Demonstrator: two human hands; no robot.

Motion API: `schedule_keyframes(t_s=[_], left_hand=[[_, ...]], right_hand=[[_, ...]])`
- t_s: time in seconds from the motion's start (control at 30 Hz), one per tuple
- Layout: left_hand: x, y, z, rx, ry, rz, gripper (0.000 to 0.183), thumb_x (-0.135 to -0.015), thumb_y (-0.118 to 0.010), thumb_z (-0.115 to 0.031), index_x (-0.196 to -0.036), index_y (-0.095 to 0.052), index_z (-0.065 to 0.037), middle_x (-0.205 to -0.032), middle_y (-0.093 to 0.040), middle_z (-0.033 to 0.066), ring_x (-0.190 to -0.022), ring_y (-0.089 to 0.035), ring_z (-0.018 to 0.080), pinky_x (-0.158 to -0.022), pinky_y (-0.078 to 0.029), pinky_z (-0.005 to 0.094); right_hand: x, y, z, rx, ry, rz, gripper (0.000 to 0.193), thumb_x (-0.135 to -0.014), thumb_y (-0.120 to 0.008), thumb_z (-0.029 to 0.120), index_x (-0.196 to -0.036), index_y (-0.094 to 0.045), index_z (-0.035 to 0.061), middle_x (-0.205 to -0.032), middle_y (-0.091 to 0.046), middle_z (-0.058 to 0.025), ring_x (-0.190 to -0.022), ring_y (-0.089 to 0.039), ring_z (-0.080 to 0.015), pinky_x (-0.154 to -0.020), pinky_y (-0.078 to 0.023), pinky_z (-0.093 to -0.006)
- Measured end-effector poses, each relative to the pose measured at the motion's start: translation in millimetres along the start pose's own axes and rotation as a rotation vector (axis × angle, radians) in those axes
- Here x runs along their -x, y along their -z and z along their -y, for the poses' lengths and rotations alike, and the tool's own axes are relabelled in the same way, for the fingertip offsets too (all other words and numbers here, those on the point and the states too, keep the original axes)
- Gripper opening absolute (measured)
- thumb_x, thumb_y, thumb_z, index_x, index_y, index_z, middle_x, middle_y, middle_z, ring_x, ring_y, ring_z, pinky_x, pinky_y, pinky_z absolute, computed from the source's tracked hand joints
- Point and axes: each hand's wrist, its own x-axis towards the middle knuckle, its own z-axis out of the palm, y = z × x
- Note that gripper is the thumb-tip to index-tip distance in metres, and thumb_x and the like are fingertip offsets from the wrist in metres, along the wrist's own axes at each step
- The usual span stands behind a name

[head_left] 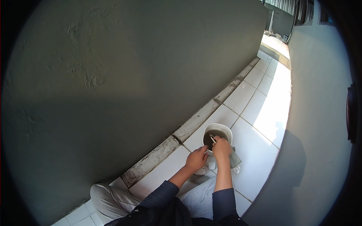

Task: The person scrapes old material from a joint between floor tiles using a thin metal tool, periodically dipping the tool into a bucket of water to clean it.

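A white tub (218, 125) with rounded corners stands on the tiles in front of me, holding murky brown liquid (207, 141). My left hand (196, 159) is at its near left edge, fingers closed against the rim. Over the liquid, my right hand (221, 148) grips a thin, pale, stick-like tool (212, 138); its tip is near or in the liquid, and I cannot make out its kind. Beside my right wrist lies a grey-green cloth or packet (235, 158). A small white block (211, 165) sits between my forearms.
A dark grey wall (158, 75) with peeling patches runs along the left, edged by a stained white ledge (151, 162). Another wall (316, 86) closes the right side. White floor tiles (252, 150) stretch away between them, partly sunlit. A small white item (236, 170) lies near the cloth.
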Motion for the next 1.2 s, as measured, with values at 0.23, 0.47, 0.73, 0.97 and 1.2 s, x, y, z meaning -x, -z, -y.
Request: schedule_keyframes(t_s=[0.23,0.47,0.73,0.97,1.2], left_hand=[[2.8,7.2,-14.2,-0.152,-0.002,0.037,0.022,-0.082,-0.048,-0.014,-0.103,-0.049,-0.007,-0.092,-0.060,0.0146,-0.084,-0.058,0.0324,-0.070,-0.048,0.0420],[48.6,31.2,-13.3,-0.070,0.028,0.029,0.044,-0.085,-0.048,-0.017,-0.127,-0.039,-0.009,-0.109,-0.054,0.0161,-0.086,-0.059,0.0326,-0.073,-0.048,0.0399],[192.2,83.3,47.8,0.106,0.192,-0.056,0.045,-0.085,-0.050,-0.019,-0.127,-0.039,-0.008,-0.107,-0.055,0.0157,-0.086,-0.059,0.0325,-0.075,-0.048,0.0397],[244.6,122.1,91.8,1.007,0.449,-0.073,0.037,-0.092,-0.046,-0.023,-0.125,-0.042,-0.008,-0.112,-0.055,0.0075,-0.094,-0.057,0.0172,-0.080,-0.044,0.0308],[235.5,105.4,121.3,1.280,0.689,-0.214,0.027,-0.092,-0.041,-0.023,-0.115,-0.048,-0.010,-0.107,-0.056,0.0049,-0.095,-0.055,0.0156,-0.081,-0.041,0.0306]], right_hand=[[-4.2,-14.9,-9.8,0.097,0.081,0.090,0.023,-0.073,-0.062,0.014,-0.095,-0.064,0.0154,-0.091,-0.062,-0.0112,-0.085,-0.062,-0.0299,-0.072,-0.050,-0.0398],[26.2,20.1,1.6,-0.031,0.065,-0.078,0.027,-0.076,-0.059,0.009,-0.103,-0.058,0.0062,-0.091,-0.059,-0.0171,-0.080,-0.059,-0.0360,-0.068,-0.047,-0.0429],[66.8,-20.0,81.9,-0.293,0.448,0.268,0.043,-0.071,-0.049,0.001,-0.113,-0.053,0.0043,-0.097,-0.055,-0.0199,-0.088,-0.055,-0.0365,-0.078,-0.044,-0.0404],[111.8,-106.6,129.0,-0.080,0.659,0.461,0.035,-0.079,-0.051,0.012,-0.113,-0.054,0.0132,-0.099,-0.057,-0.0144,-0.083,-0.059,-0.0322,-0.072,-0.048,-0.0415],[138.9,-153.3,159.5,0.082,0.577,0.327,0.025,-0.081,-0.053,0.020,-0.104,-0.061,0.0202,-0.074,-0.062,-0.0137,-0.069,-0.062,-0.0333,-0.062,-0.051,-0.0428]])
